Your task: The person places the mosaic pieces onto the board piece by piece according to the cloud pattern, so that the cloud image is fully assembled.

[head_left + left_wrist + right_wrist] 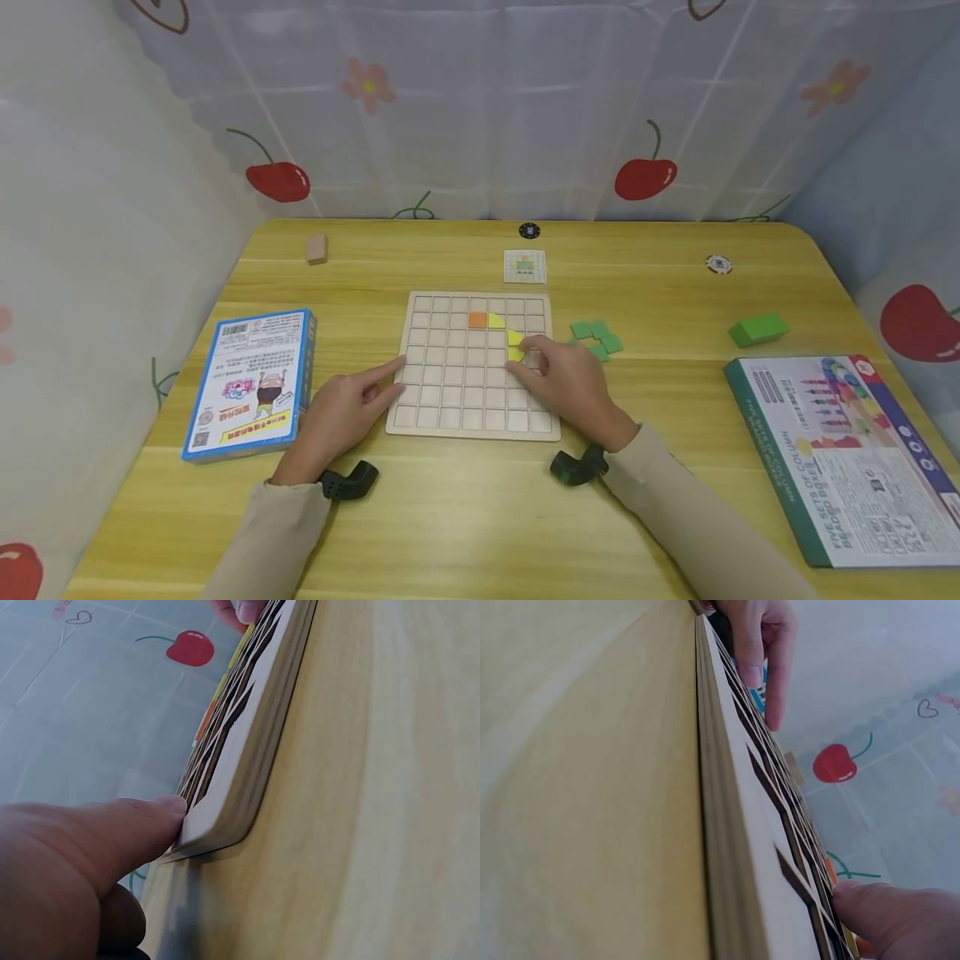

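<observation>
At frame centre the right hand [572,379] pinches a yellow tile [516,354] into the board [420,417]; the left hand [345,410], fingers relaxed, steadies its edge. Next it likely needs pressing flush.

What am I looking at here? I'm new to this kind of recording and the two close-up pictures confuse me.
A person works with bare hands; there is no machine. The wide picture comes from a camera on the head, the two close-ups from cameras strapped to each wrist, skimming along the table.

On the yellow wooden table lies a gridded wooden board. The left hand steadies its left edge with straight fingers. The right hand touches a yellow tile on the board; whether it pinches it I cannot tell. Another yellow piece and an orange tile sit higher up.

Nearby: loose green tiles, a green block, a blue box, a larger box, a small pattern card.
</observation>
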The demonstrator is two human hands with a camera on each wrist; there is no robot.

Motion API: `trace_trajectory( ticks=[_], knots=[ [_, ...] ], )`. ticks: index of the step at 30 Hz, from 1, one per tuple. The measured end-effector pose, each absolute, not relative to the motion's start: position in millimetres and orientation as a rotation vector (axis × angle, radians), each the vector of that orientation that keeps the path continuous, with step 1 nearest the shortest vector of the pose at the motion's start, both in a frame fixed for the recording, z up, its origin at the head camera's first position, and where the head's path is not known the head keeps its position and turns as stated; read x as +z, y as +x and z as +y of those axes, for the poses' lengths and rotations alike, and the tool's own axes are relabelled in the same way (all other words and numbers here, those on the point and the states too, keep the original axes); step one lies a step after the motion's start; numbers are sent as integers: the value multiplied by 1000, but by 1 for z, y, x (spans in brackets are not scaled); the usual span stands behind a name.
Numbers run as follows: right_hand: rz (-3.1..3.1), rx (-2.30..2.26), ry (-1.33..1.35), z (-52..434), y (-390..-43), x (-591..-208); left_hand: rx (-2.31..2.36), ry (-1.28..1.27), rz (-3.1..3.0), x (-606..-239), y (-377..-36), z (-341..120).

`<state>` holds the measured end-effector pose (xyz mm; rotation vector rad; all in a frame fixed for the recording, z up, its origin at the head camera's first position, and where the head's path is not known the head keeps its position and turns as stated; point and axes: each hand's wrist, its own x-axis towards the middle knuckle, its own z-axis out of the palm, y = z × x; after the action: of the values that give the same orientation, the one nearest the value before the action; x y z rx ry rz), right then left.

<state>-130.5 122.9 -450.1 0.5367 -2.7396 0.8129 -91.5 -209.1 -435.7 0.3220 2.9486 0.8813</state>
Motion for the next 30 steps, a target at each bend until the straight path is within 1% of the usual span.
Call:
trace_trajectory(
  ticks=[9,15,23,30],
  knots=[
    [-2702,835,572,123,-128,-447,887,336,2963,-434,-93,-210],
    [-2580,937,512,131,-120,-449,893,315,2944,-434,-91,-208],
    [-2335,954,490,162,-103,-454,892,331,2941,-437,-91,-207],
    [-2388,972,471,195,-100,-454,896,316,2945,-436,-90,-208]
  ],
)
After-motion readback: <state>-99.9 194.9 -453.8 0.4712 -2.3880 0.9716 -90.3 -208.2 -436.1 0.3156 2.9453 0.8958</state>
